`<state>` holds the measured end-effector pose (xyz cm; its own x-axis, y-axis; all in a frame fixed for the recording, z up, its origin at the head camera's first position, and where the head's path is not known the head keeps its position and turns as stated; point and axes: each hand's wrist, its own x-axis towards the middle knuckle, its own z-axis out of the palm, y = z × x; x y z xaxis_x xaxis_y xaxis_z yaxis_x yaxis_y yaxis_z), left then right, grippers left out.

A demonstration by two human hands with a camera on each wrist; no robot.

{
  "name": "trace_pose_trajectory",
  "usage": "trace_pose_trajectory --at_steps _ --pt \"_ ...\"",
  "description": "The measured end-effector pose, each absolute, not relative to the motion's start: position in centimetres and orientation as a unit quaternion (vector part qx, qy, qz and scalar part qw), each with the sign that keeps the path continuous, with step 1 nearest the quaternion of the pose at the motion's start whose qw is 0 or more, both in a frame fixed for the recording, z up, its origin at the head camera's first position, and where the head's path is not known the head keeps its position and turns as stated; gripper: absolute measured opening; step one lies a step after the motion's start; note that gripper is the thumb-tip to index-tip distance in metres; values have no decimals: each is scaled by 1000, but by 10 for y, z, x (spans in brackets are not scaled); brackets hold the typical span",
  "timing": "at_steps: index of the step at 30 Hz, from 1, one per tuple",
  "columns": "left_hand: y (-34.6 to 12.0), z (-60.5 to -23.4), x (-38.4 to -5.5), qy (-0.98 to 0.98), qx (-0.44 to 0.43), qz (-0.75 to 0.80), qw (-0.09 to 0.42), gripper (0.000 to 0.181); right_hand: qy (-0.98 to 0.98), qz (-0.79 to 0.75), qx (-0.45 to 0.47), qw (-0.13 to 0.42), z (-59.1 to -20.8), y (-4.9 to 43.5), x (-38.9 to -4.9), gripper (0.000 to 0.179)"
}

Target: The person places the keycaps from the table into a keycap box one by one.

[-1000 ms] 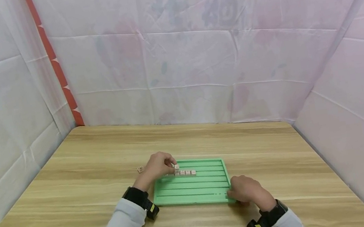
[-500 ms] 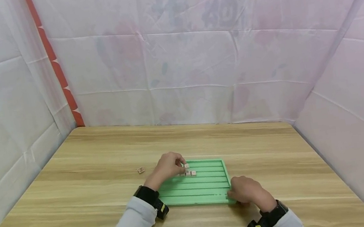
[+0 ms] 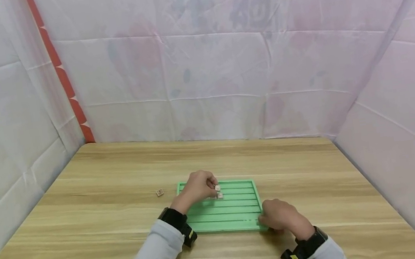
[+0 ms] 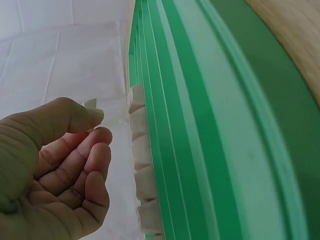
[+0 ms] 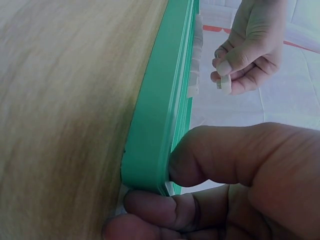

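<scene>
My left hand (image 3: 198, 185) pinches a small beige keycap (image 3: 217, 188) between thumb and fingers, above the green ridged tray (image 3: 229, 224). Below it, a row of similar keycaps (image 4: 145, 181) stands along one of the tray's ridges; the hand hides much of that row in the head view. The pinched keycap (image 5: 226, 84) also shows in the right wrist view, apart from the row. At the tray's near right corner my right hand (image 3: 281, 215) grips the rim, thumb (image 5: 192, 157) on the inside and fingers beneath.
One loose keycap (image 3: 160, 193) lies upside down, hollow side up, on the wooden table (image 3: 97, 224) left of the tray. White patterned sheets (image 3: 215, 71) hang behind the table and along both sides.
My left hand has moved right along the row with the pinched keycap, uncovering the tray's far left corner and the loose keycap. The right hand keeps its grip on the tray.
</scene>
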<state>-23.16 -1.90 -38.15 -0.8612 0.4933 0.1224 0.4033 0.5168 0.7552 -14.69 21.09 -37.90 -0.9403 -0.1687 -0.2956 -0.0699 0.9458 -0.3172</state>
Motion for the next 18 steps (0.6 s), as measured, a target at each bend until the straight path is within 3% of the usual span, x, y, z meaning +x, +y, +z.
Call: trace_pose_trajectory --at_steps 18 --pt "-1 -385 -232 896 257 360 41 13 971 -157 -68 164 -383 210 -147 21"
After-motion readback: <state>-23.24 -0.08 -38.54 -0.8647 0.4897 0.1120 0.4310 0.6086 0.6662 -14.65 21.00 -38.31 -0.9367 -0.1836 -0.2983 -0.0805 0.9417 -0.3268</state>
